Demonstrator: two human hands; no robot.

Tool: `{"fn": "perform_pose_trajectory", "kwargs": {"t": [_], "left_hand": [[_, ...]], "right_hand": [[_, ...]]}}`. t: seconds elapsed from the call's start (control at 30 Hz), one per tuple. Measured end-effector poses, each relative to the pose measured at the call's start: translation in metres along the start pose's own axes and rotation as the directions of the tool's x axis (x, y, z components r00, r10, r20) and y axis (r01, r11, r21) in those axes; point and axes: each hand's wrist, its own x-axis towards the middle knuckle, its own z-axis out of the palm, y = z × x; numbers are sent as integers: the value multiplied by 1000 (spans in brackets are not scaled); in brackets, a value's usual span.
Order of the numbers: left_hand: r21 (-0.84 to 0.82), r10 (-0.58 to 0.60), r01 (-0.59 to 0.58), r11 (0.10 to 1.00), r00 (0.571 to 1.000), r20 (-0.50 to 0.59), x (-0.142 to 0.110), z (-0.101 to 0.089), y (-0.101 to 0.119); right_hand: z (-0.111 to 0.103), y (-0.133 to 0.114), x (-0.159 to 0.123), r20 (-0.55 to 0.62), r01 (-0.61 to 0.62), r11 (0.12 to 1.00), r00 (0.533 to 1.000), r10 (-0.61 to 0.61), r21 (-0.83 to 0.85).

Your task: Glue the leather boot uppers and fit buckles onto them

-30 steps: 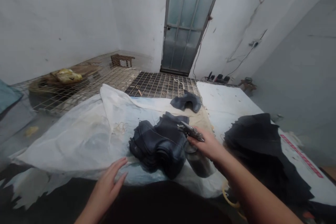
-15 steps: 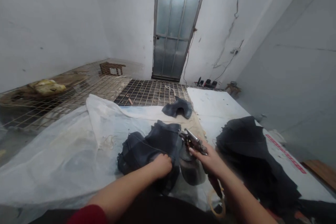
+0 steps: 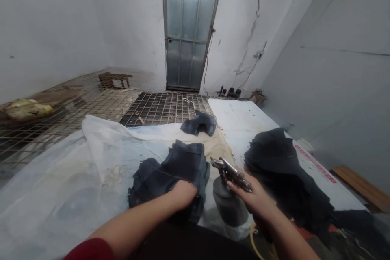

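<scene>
A stack of dark, curved cut pieces (image 3: 185, 160) lies on the sheet-covered table in front of me. My left hand (image 3: 183, 193) rests at the near side of this stack, its fingers curled in and closed on the pieces; the fingertips are partly hidden. Just to the right, my right hand (image 3: 254, 195) grips a metal spray gun (image 3: 233, 172) with a grey cup (image 3: 230, 203) below it. The gun's nozzle points forward and left, a little off the stack's right edge. Farther back, a separate dark curved piece (image 3: 199, 124) lies on the cloth.
A larger pile of black pieces (image 3: 274, 162) lies right of the spray gun on a white board (image 3: 243, 115). Translucent sheeting (image 3: 67, 166) covers the left side. Behind is a wire grid (image 3: 167, 105), then a metal door (image 3: 189, 28). A yellowish hose (image 3: 254, 235) hangs below my right hand.
The view has swung to the right, so the scene sits farther left. The spray gun has moved slightly right, away from the stack. My left hand stays on the stack.
</scene>
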Motion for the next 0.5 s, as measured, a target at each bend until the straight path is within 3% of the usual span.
{"fn": "perform_pose_trajectory", "kwargs": {"t": [0.1,0.2,0.3,0.4,0.5], "left_hand": [[-194,-102,94,977,994,-30,6,-7,-19],[-407,-145,126,905,989,-15,12,-16,-36],[-544,-233,160,824,970,-68,16,-31,-51],[-604,-399,233,762,904,-154,18,-61,-78],[-600,-555,335,726,801,-224,15,-112,-127]], "right_hand": [[-2,-1,-3,-27,-23,1000,999,23,-9],[-4,-2,-8,-37,-62,998,997,62,-21],[-4,-2,-15,-47,-105,994,994,103,-40],[-2,3,-23,-74,-132,991,989,129,-39],[0,13,-32,-126,-152,987,981,145,-46]]}}
